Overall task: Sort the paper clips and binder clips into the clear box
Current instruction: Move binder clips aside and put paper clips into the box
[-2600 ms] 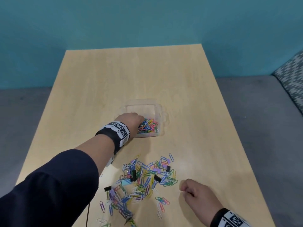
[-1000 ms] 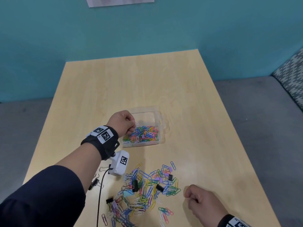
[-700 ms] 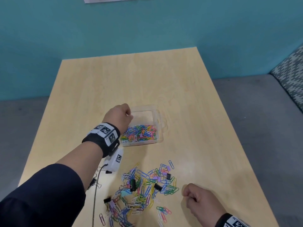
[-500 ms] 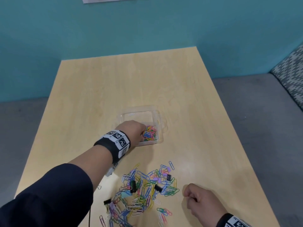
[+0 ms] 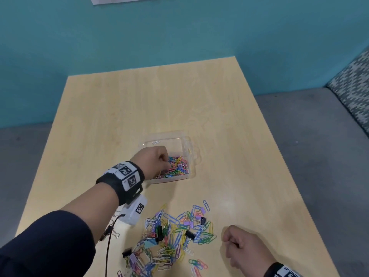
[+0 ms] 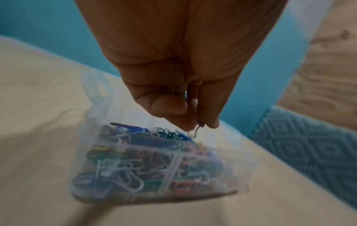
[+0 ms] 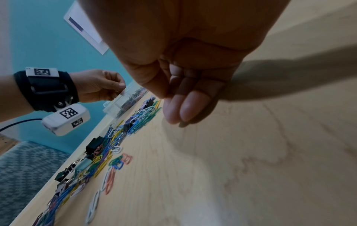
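Clear box (image 5: pixel 190 156) sits mid-surface, its near compartment packed with coloured paper clips (image 5: pixel 176 166); far compartment holds one pale clip. Left hand (image 5: pixel 152 161) hangs over the box's left part, above the packed clips. Left wrist view: thumb and fingertips (image 6: pixel 211 122) pinch a small purple clip (image 6: pixel 199 127) just above the heap; the grip is closed on it, other fingers curled in.

Loose pile of paper clips (image 5: pixel 175 234) lies nearer the person, apart from the box, with black binder clips (image 5: pixel 189 234) mixed in. A few pink and green clips (image 5: pixel 197 264) lie off to its right, near the front edge.

Right hand (image 5: pixel 242 247) rests on the surface (image 5: pixel 139 108) just right of the pile, fingers curled into a loose fist, holding nothing visible.

Open wood lies beyond the box toward the far edge and along the right side. Teal wall behind; a patterned cushion (image 5: pixel 351 92) at right.
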The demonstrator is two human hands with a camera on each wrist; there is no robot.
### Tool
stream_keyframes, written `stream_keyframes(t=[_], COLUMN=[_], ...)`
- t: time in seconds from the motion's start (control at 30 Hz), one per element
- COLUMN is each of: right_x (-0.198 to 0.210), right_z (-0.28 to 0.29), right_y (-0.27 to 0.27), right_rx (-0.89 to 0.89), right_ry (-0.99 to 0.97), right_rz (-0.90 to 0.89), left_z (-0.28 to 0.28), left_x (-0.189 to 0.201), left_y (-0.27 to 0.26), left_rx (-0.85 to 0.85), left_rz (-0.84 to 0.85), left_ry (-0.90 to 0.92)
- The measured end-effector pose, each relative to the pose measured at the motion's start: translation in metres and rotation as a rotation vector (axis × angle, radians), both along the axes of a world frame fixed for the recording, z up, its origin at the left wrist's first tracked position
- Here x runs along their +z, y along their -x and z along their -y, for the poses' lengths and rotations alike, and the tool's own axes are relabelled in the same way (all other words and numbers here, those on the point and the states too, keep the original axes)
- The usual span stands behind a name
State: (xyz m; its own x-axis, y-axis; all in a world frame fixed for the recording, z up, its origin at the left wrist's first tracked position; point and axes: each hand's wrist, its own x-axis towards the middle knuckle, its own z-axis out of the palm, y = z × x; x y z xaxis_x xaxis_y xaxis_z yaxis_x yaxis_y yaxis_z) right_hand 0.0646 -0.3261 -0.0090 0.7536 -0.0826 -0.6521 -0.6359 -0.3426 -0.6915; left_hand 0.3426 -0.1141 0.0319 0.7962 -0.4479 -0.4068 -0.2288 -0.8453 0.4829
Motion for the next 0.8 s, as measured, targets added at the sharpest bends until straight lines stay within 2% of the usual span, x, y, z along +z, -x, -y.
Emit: stream_keyframes(t=[0.1, 0.23, 0.27, 0.3, 0.33, 0.4, 0.5, 0.6, 0.8], right_x=[0.001, 0.000, 0.000, 0.001, 0.002, 0.003, 0.006, 0.007, 0.005], right_z=[0.000, 0.000, 0.000, 0.000, 0.000, 0.000, 0.000, 0.000, 0.000], right_y=[-0.002, -0.002, -0.002, -0.002, -0.002, -0.003, -0.003, -0.004, -0.004], right_rx=[-0.017, -0.016, -0.018, -0.019, -0.020, -0.028, -0.046, -0.042, 0.006], right_ry=[-0.009, -0.016, -0.022, -0.031, -0.039, -0.057, -0.079, -0.074, -0.002], right_rz=[-0.008, -0.026, -0.030, -0.032, -0.033, -0.037, -0.040, -0.029, 0.005], left_z=[-0.006, 0.000, 0.001, 0.001, 0.000, 0.001, 0.010, 0.022, 0.039], left_x=[0.006, 0.010, 0.010, 0.009, 0.009, 0.006, -0.006, -0.014, -0.012], left_y=[-0.011, -0.032, -0.037, -0.043, -0.049, -0.059, -0.065, -0.067, -0.073], left_rx=[0.210, 0.412, 0.426, 0.396, 0.311, 0.049, -0.218, -0.350, -0.429], left_rz=[-0.116, -0.161, -0.143, -0.077, 0.023, 0.210, 0.265, 0.275, 0.273], left_ry=[0.231, 0.425, 0.423, 0.338, 0.174, -0.226, -0.599, -0.783, -0.858])
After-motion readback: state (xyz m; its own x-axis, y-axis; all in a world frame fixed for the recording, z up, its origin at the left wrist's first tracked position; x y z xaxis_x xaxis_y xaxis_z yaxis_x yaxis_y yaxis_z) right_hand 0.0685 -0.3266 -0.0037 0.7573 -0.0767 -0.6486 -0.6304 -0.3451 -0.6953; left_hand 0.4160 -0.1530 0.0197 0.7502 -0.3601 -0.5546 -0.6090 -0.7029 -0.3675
